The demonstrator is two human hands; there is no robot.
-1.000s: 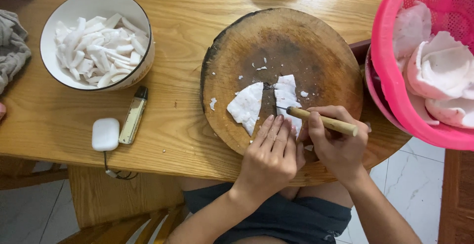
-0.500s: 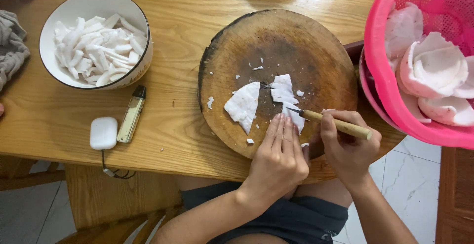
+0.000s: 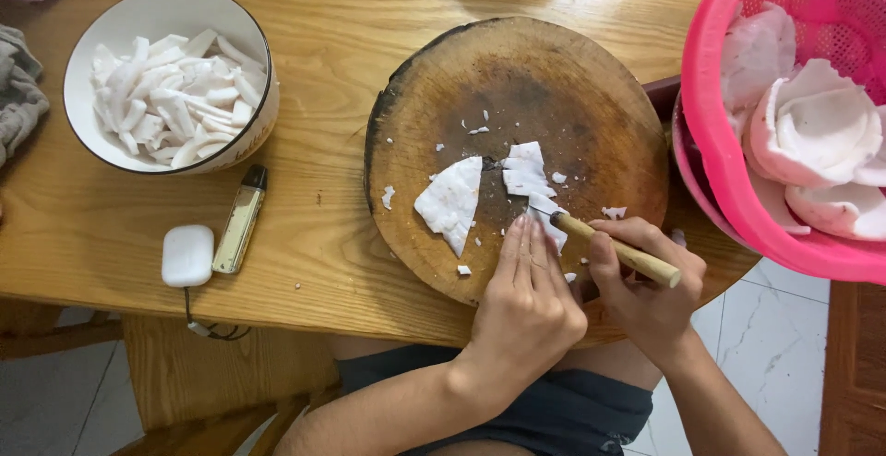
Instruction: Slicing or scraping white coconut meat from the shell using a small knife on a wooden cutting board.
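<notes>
The person sits at a wooden tabletop (image 3: 323, 13) with a round wooden chopping board (image 3: 554, 78) in front of them. The right hand (image 3: 646, 294) is wrapped around the wooden handle of a small knife (image 3: 609, 246). The blade end points up and left, onto the board. The left hand (image 3: 526, 313) lies flat, fingers (image 3: 528, 248) straight and close together, pressing on a white coconut piece (image 3: 550, 225) right beside the blade. This piece is mostly hidden under the fingers.

On the middle of the board lie a bigger pointed white coconut piece (image 3: 449, 202) and a smaller cut chunk (image 3: 524, 170) just right of it. Tiny white crumbs (image 3: 478, 129) are scattered about.

To the left stands a white bowl (image 3: 263, 119) full of thin white coconut strips (image 3: 171, 96). Below the bowl lie a small gold stick-shaped gadget (image 3: 240, 221) and a little white rounded case (image 3: 187, 255). On the far right, a pink plastic basket (image 3: 729, 170) holds big white coconut shells of flesh (image 3: 817, 128). A grey cloth (image 3: 17, 96) sits at the left edge.
</notes>
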